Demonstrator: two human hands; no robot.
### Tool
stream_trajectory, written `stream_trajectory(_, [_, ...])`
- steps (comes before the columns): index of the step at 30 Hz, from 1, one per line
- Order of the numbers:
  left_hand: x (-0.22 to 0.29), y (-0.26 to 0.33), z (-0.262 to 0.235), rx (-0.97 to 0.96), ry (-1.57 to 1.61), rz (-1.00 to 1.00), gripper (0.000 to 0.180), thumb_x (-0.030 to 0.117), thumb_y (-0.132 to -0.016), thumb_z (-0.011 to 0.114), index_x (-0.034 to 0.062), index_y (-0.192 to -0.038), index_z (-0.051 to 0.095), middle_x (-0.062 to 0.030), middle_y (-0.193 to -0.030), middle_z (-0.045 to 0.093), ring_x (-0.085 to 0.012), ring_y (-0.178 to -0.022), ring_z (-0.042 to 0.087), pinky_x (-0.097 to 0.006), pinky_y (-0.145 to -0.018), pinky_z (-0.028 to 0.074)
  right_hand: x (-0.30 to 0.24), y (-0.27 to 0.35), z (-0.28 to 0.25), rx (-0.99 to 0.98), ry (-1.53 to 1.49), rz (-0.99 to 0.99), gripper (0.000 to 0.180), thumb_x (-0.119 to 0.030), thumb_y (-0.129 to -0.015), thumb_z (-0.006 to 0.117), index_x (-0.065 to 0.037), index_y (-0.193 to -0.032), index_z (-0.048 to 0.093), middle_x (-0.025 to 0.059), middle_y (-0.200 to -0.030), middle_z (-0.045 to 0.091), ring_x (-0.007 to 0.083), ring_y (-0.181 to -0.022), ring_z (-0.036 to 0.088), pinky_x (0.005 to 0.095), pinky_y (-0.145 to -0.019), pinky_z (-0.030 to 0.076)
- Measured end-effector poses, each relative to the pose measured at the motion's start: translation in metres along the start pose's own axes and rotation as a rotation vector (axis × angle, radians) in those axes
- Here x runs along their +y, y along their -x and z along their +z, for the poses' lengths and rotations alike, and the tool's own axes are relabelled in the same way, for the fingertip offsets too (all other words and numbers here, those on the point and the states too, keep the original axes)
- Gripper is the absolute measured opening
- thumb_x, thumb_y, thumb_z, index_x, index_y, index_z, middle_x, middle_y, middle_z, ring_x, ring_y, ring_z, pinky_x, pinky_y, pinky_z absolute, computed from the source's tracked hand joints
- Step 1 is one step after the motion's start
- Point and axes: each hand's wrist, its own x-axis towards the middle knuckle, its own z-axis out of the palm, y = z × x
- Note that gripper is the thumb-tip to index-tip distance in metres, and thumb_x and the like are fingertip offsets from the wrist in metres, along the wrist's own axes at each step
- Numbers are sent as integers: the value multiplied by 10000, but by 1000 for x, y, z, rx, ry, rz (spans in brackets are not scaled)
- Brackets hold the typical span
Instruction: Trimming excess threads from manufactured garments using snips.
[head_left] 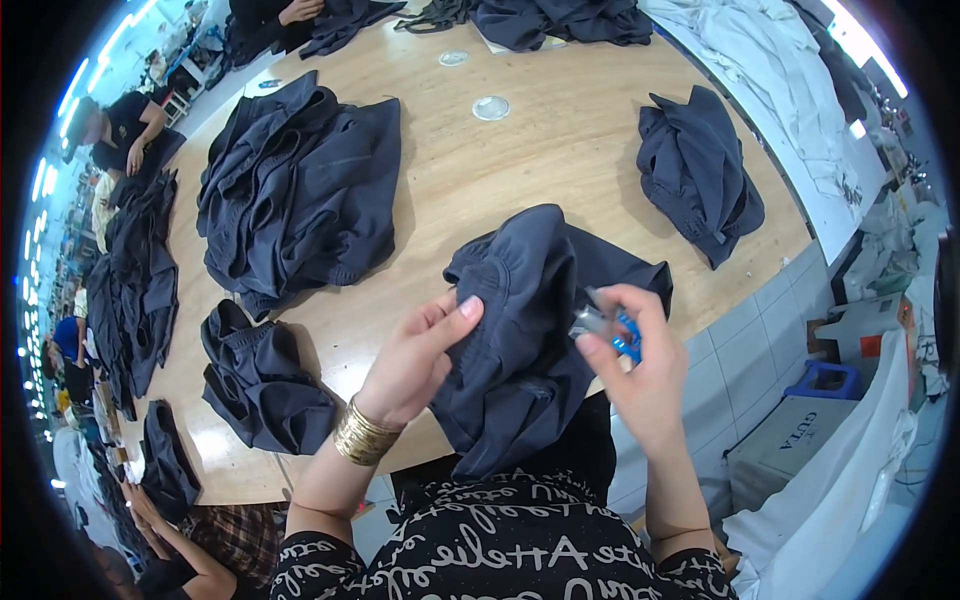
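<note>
A dark navy garment (520,310) with a gathered, elastic-looking waistband lies bunched at the table's front edge, part of it hanging over. My left hand (420,350), a gold bangle on its wrist, pinches the gathered band between thumb and fingers. Just right of the cloth, my right hand (640,350) is closed around small thread snips (603,324) with blue handles and metal blades. The blades point toward the garment and are slightly blurred; whether they touch the fabric I cannot tell.
A large heap of dark garments (300,190) and a smaller one (265,380) lie on the left; another garment (700,175) sits at the right edge of the wooden table (500,160). White cloth (760,90) and a blue plastic stool (825,380) are beyond. Other people work on the left.
</note>
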Motion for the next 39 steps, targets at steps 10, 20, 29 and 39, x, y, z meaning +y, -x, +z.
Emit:
stream_trajectory(10, [-32,9,8,116,-7,197,153,80,-892,601,4,-1025,591,-33,-971,636,-54,-852,578,-208,-794,459,-12,11,8,-42,229,-245,232,-237,-731,746,-83,-866,638,9,-686,576,183,-572,510,311,-527,354])
stream_trajectory(20, [-41,12,11,100,-274,256,106,104,-904,600,17,-937,551,55,-848,530,-8,-773,432,-165,-703,382,-19,16,4,-76,415,-313,224,-199,-699,753,-65,-842,644,17,-660,550,197,-589,497,311,-570,344])
stream_trajectory(29, [-39,11,12,77,-383,299,119,105,-903,597,19,-926,520,44,-824,499,-23,-774,413,-181,-705,376,-19,17,-1,-85,462,-339,233,-199,-687,755,-64,-843,647,14,-664,555,191,-600,505,303,-574,344])
stream_trajectory(39, [-41,13,6,7,-422,268,309,119,-923,549,-29,-1188,491,-35,-1081,585,-71,-977,521,-229,-895,403,-20,18,0,-55,516,-382,251,-213,-661,769,-64,-825,653,12,-674,571,184,-599,502,299,-569,341])
